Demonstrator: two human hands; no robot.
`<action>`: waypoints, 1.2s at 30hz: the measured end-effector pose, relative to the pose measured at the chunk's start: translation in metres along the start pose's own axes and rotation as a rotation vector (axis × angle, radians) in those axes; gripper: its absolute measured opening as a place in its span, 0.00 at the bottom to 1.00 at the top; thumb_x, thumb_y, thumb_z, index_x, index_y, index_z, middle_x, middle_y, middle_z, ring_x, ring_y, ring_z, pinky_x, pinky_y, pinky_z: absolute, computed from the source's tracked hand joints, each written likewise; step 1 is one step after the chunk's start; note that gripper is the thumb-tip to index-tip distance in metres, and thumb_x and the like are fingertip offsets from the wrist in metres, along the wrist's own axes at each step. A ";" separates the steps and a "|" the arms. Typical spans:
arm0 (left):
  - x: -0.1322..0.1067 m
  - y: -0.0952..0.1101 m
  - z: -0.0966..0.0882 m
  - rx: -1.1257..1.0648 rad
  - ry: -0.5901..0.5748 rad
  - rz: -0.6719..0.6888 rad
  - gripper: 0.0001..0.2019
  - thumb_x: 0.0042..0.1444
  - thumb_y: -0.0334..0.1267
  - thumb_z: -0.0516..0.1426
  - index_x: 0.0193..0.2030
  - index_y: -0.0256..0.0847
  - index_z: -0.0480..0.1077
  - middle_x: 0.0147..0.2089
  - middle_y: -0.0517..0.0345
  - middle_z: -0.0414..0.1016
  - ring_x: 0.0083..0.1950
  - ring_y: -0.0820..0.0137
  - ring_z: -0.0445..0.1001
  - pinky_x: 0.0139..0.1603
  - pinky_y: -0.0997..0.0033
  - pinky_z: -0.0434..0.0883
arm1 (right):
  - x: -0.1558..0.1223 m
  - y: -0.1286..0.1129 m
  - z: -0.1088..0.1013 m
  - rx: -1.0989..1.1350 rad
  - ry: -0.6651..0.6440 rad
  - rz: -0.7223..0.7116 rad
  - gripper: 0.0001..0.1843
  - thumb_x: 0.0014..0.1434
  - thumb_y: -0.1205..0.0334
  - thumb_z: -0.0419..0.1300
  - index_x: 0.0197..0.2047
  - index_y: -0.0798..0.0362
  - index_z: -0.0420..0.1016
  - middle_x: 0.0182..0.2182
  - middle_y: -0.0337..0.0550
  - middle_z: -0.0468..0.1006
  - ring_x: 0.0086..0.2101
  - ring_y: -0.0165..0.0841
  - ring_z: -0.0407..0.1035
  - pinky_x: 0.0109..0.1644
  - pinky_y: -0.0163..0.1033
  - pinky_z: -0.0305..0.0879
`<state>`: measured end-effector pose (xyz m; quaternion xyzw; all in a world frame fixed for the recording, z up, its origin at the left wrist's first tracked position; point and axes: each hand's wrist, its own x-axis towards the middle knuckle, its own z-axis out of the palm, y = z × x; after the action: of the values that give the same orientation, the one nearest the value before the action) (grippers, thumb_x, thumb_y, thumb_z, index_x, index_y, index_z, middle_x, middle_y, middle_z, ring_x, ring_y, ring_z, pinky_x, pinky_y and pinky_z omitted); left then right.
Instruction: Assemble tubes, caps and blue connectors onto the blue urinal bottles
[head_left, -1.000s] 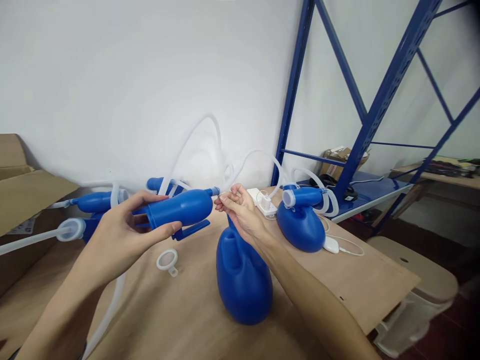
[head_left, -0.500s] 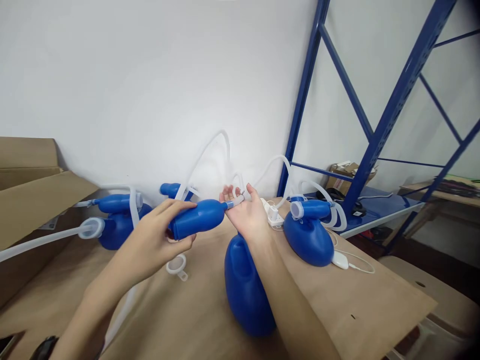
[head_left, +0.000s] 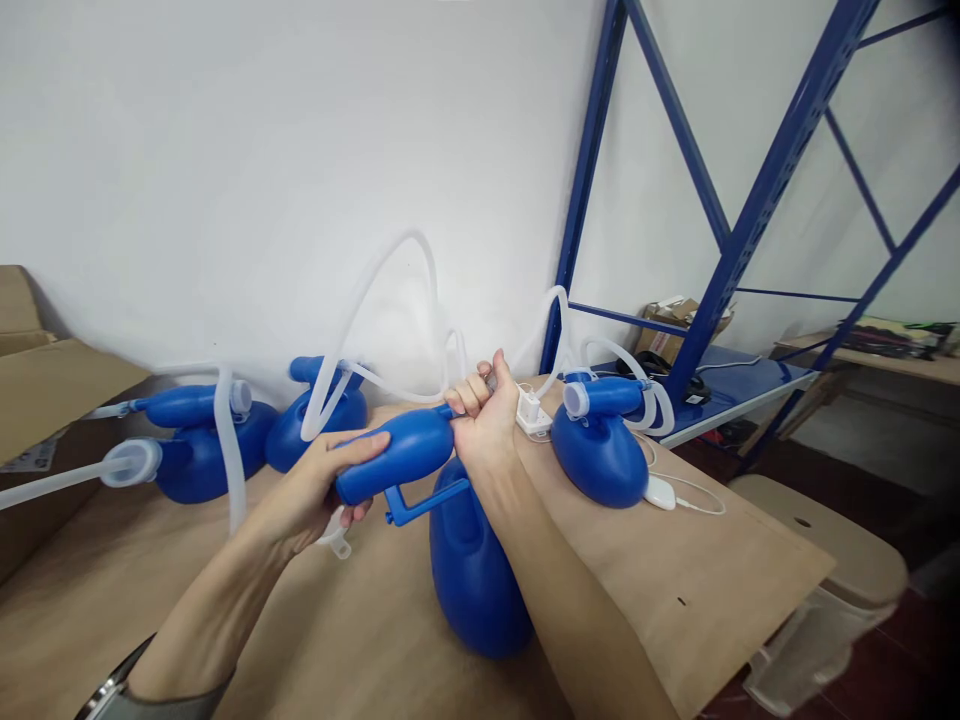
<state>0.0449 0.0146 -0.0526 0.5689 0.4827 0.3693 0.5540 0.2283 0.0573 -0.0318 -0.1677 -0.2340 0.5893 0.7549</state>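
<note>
"What are your grips on?"

"My right grip point(head_left: 484, 418) is closed tight around the narrow neck of a blue plastic bottle point(head_left: 397, 455). My left grip point(head_left: 315, 490) cradles its fat end."

"Where's that bottle?"

"Lifted above the bench point(head_left: 675, 570), with its blue handle point(head_left: 420, 506) just over a second blue bottle point(head_left: 471, 575)."

"What's around it?"

"A white plastic ring point(head_left: 336, 541) sits partly hidden under my left grip. To the right, a third blue bottle point(head_left: 600, 455) lies near a white plug adapter point(head_left: 529, 412). Far left, two more blue bottles point(head_left: 319, 430) sit beneath loops of clear tubing point(head_left: 351, 318)."
</note>
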 end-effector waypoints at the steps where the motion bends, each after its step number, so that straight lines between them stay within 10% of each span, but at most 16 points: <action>1: 0.003 -0.002 0.000 -0.102 -0.040 -0.078 0.24 0.54 0.60 0.61 0.36 0.36 0.75 0.18 0.57 0.71 0.13 0.74 0.62 0.11 0.77 0.56 | -0.002 -0.002 0.002 0.056 -0.017 -0.005 0.28 0.77 0.47 0.44 0.25 0.49 0.56 0.11 0.22 0.38 0.15 0.26 0.30 0.17 0.30 0.42; 6: 0.000 -0.002 -0.005 -0.096 -0.110 -0.078 0.25 0.56 0.60 0.59 0.37 0.36 0.76 0.17 0.57 0.69 0.14 0.73 0.64 0.12 0.78 0.58 | -0.012 -0.017 0.010 0.187 -0.056 0.021 0.28 0.77 0.49 0.48 0.24 0.50 0.59 0.12 0.22 0.38 0.15 0.24 0.30 0.16 0.30 0.39; 12: -0.014 0.003 -0.016 0.890 0.220 0.706 0.32 0.58 0.60 0.64 0.67 0.51 0.72 0.55 0.53 0.83 0.49 0.56 0.82 0.47 0.62 0.80 | -0.012 -0.022 0.012 0.271 0.135 0.179 0.27 0.78 0.54 0.48 0.24 0.51 0.57 0.12 0.22 0.38 0.12 0.22 0.35 0.15 0.28 0.41; 17: -0.007 -0.006 -0.038 1.375 0.544 1.197 0.20 0.71 0.36 0.54 0.65 0.55 0.73 0.60 0.52 0.79 0.56 0.54 0.78 0.53 0.56 0.76 | 0.010 -0.032 -0.005 0.251 0.172 0.195 0.23 0.77 0.59 0.49 0.27 0.51 0.58 0.13 0.20 0.41 0.11 0.21 0.39 0.16 0.26 0.47; 22: -0.002 -0.009 -0.056 1.400 0.558 0.800 0.25 0.68 0.50 0.56 0.70 0.53 0.68 0.60 0.50 0.79 0.55 0.49 0.79 0.43 0.60 0.76 | 0.045 -0.044 -0.048 -0.082 0.169 0.005 0.06 0.68 0.59 0.60 0.43 0.48 0.66 0.24 0.29 0.70 0.23 0.26 0.69 0.31 0.31 0.70; 28: 0.013 -0.024 -0.046 1.442 0.140 0.204 0.28 0.59 0.53 0.59 0.65 0.51 0.72 0.61 0.48 0.79 0.57 0.44 0.79 0.46 0.55 0.75 | 0.055 -0.032 -0.089 -1.308 -0.017 0.002 0.53 0.56 0.51 0.72 0.76 0.55 0.50 0.41 0.46 0.81 0.42 0.40 0.77 0.50 0.43 0.72; 36: 0.026 -0.044 -0.029 1.531 0.085 0.126 0.22 0.61 0.42 0.57 0.62 0.46 0.73 0.56 0.41 0.79 0.52 0.44 0.80 0.43 0.53 0.74 | 0.049 -0.027 -0.100 -1.567 -0.189 0.260 0.57 0.45 0.52 0.78 0.73 0.54 0.59 0.23 0.33 0.76 0.19 0.33 0.69 0.23 0.35 0.65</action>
<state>0.0176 0.0438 -0.0953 0.8055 0.5914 -0.0154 -0.0353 0.3146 0.0999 -0.0932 -0.6246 -0.6215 0.3485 0.3195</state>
